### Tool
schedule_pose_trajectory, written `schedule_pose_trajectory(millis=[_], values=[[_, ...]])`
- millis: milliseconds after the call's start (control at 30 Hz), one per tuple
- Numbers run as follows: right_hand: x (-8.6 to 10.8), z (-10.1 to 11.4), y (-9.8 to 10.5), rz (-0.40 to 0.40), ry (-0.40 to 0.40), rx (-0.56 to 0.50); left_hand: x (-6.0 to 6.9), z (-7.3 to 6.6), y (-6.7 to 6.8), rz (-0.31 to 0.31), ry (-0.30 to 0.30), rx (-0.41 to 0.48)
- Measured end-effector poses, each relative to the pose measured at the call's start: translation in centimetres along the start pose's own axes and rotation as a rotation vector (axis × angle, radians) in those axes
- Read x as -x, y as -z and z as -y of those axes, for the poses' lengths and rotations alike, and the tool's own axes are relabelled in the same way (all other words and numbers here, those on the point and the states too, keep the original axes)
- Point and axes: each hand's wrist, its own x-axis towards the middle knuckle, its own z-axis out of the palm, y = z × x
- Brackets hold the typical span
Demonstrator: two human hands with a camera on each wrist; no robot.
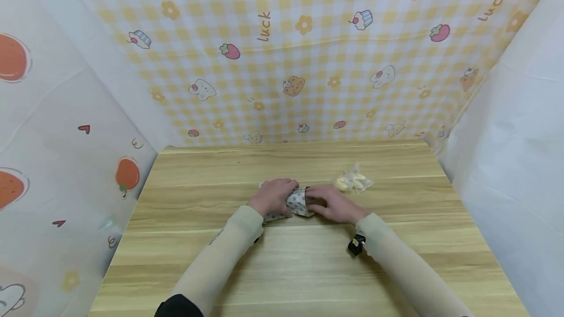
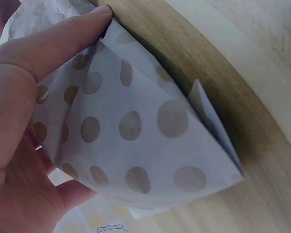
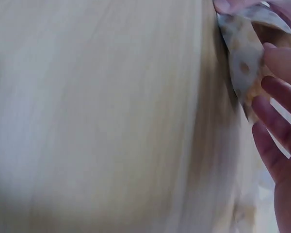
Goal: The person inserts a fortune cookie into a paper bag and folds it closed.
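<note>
A white paper bag with grey dots (image 1: 297, 201) lies on its side on the wooden table. The left hand (image 1: 274, 197) grips it around the middle; in the left wrist view the thumb of that hand (image 2: 24, 82) presses on the dotted paper (image 2: 131, 126). At the bag's open end is the right hand (image 1: 336, 204), its fingertips at the mouth. The right wrist view shows the right thumb touching the rim of the bag (image 3: 245, 60), with the other fingers of the right hand (image 3: 281, 116) spread beside it. What is inside the bag is hidden.
A clear plastic packet with pale yellow pieces (image 1: 352, 180) lies behind the right hand. The wooden table (image 1: 198, 170) meets a yellow checked cloth (image 1: 273, 72) at the back, with white cloths at both sides. A small black device hangs at the right wrist.
</note>
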Motion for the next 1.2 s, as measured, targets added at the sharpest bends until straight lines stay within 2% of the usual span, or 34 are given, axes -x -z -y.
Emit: schedule_pose_trajectory(millis=[133, 233, 400, 500, 600, 833, 1000, 1200], values=[[1.1, -0.1, 1.1, -0.071, -0.075, 0.057, 0.0, 0.0, -0.1, 0.001, 0.012, -0.007], [1.8, -0.5, 1.9, -0.136, -0.094, 0.120, 0.0, 0.0, -0.1, 0.000, 0.014, -0.012], [2.7, -1.6, 3.4, -0.248, -0.068, 0.259, 0.0, 0.1, -0.1, -0.002, 0.009, -0.010], [3.2, -2.2, 4.1, -0.288, -0.067, 0.313, 0.0, 0.1, -0.2, -0.003, 0.010, -0.007], [3.7, -2.8, 4.6, -0.275, -0.111, 0.361, 0.0, 0.0, -0.3, -0.009, 0.008, -0.022], [4.6, -3.5, 4.7, -0.182, -0.233, 0.435, 0.0, -0.1, -0.4, -0.018, 0.006, -0.041], [4.8, -3.6, 4.6, -0.183, -0.235, 0.453, -0.1, -0.1, -0.4, -0.018, 0.004, -0.038], [4.4, -2.5, 4.4, -0.201, -0.183, 0.386, -0.1, -0.1, -0.5, -0.021, 0.000, -0.037]])
